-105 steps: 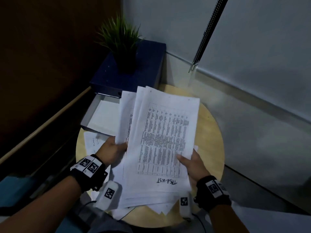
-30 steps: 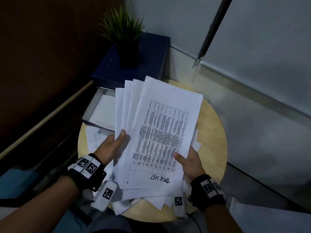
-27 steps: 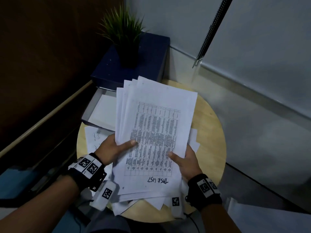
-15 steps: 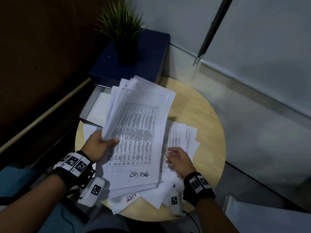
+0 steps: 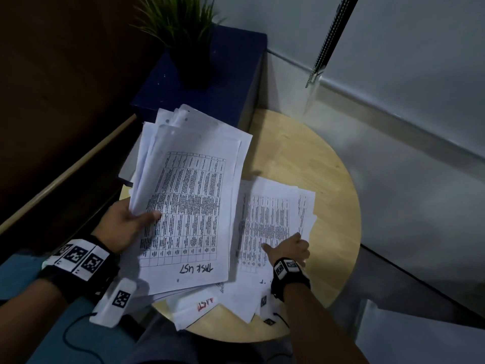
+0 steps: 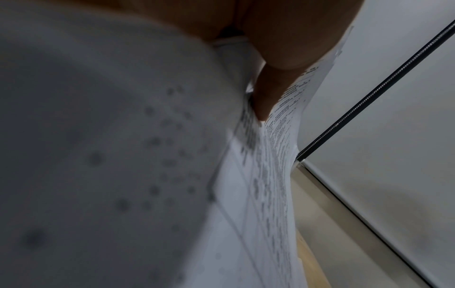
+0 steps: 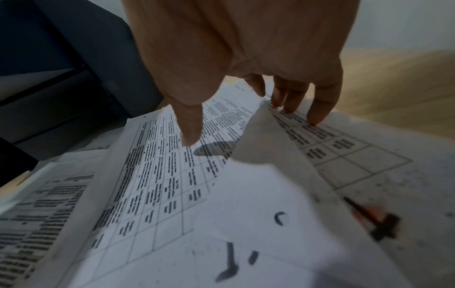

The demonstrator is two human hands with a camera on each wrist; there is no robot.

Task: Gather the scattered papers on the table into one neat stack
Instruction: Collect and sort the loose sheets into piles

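My left hand (image 5: 136,218) grips a thick bundle of printed papers (image 5: 191,203) at its left edge, thumb on the top sheet, which is marked "TASK LIST". The bundle is lifted and tilted over the left of the round wooden table (image 5: 301,153). In the left wrist view the thumb (image 6: 268,91) presses on the papers (image 6: 265,185). My right hand (image 5: 286,246) reaches down to loose printed sheets (image 5: 270,211) lying flat to the right of the bundle. The right wrist view has its fingertips (image 7: 317,117) touching a sheet (image 7: 344,155) whose edge lifts slightly, with the thumb (image 7: 189,132) spread apart above the paper.
More loose sheets (image 5: 210,306) hang over the table's near edge, one with red writing. A dark blue box (image 5: 210,88) with a potted plant (image 5: 181,24) on it stands at the back left. A white tray (image 5: 128,169) sits partly hidden behind the bundle. Bare table wood lies to the right.
My right hand let go of the bundle and dropped to the loose sheets on the right. The left hand now holds the bundle alone and has swung it to the left.
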